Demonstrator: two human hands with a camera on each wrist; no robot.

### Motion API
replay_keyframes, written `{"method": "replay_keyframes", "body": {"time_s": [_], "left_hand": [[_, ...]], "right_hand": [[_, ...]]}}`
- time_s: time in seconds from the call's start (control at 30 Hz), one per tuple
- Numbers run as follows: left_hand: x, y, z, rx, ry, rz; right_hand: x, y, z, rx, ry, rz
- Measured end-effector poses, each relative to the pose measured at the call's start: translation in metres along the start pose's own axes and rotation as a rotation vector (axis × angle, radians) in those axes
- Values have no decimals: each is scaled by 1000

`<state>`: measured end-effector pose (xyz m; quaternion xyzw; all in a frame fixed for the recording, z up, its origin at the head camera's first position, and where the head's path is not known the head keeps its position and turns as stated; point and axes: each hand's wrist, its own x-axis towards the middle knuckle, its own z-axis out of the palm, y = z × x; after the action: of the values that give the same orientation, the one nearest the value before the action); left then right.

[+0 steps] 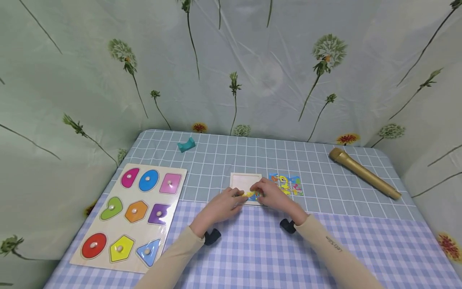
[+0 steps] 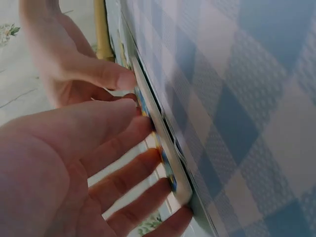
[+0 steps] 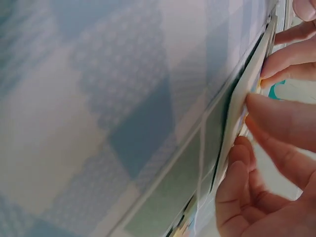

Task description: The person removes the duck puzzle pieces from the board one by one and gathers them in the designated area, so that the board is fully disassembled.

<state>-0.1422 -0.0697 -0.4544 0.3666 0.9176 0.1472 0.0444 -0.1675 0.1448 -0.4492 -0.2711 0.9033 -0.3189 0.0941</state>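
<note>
A small pale wooden puzzle tray (image 1: pixel 246 179) lies in front of me, its upper part bare and blue-and-yellow puzzle pieces (image 1: pixel 252 196) along its near side. At its left, my left hand (image 1: pixel 224 205) touches the pieces with fairly straight fingers, which spread along the tray in the left wrist view. From the right comes my right hand (image 1: pixel 275 195), thumb and forefinger around a blue piece at the near right; its other fingers curl in the right wrist view. Close to the right of the tray, colourful picture pieces (image 1: pixel 288 185) lie side by side, partly behind the right hand.
At the left lies a large board of knobbed shapes (image 1: pixel 140 192). A teal curved object (image 1: pixel 186 145) sits at the back left, and a gold microphone (image 1: pixel 364 173) at the right. A checked cloth (image 1: pixel 249 249) covers the near table; a patterned curtain (image 1: pixel 267 72) stands behind.
</note>
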Motion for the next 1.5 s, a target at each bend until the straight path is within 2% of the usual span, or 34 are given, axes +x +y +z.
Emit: {"method": "replay_keyframes", "body": {"time_s": [0.3, 0.5, 0.67, 0.77, 0.9, 1.03, 1.23, 1.37, 1.5], "left_hand": [[3, 10, -2, 46, -8, -55], [4, 11, -2, 50, -5, -65], [5, 11, -2, 43, -18, -68], [5, 11, -1, 32, -24, -76], [4, 12, -2, 18, -30, -96], [4, 12, -3, 24, -32, -102], [2, 11, -3, 21, -17, -91], [2, 11, -3, 6, -4, -83], [1, 11, -3, 7, -2, -77]], "right_hand": [[4, -1, 4, 58, 9, 64], [1, 2, 5, 89, 49, 41], [-3, 6, 0, 192, 92, 28], [-11, 14, -8, 276, 127, 53], [-28, 27, -24, 329, 155, 163], [-49, 40, -39, 293, 168, 267], [-73, 58, -50, 231, 184, 355], [-81, 64, -50, 192, 196, 382], [-85, 66, -47, 149, 220, 373]]}}
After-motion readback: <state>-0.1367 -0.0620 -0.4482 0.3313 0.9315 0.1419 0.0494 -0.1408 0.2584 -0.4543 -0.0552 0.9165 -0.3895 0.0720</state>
